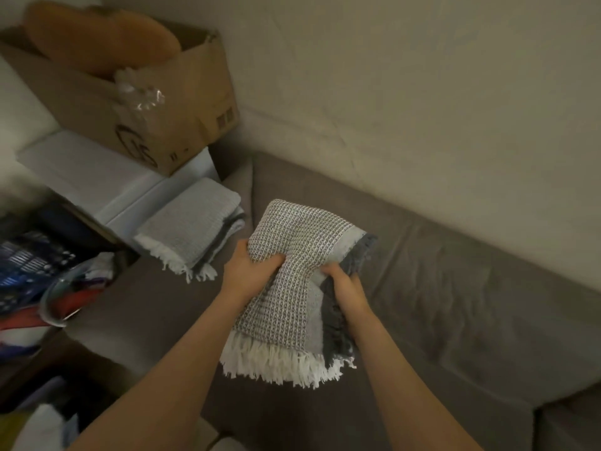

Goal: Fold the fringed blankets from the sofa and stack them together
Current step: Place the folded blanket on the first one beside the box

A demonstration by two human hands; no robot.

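Person: left hand (pixel 248 271) and right hand (pixel 346 289), both bare. Forearms bare along their whole visible length, down to the lower frame edge. Upper arms and any clothing lie outside the view.

Bare sofa seat (pixel 455 320) lies right; cardboard box (pixel 182 118) and folded blanket (pixel 192 229) crowd left.

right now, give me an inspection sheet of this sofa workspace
surface: grey-brown sofa seat, fabric wrinkled.
job's things: folded fringed blanket held above the seat, fringe toward the person; second folded fringed blanket lying at the seat's left end.
clutter: cardboard box holding an orange cushion and clear plastic, on a white box; blurred coloured items far left.
hands: left hand grips the held blanket's left side; right hand grips its dark right edge.
cables: nothing seen.
surroundings: cream surface behind the seat; wall or backrest, cannot tell.
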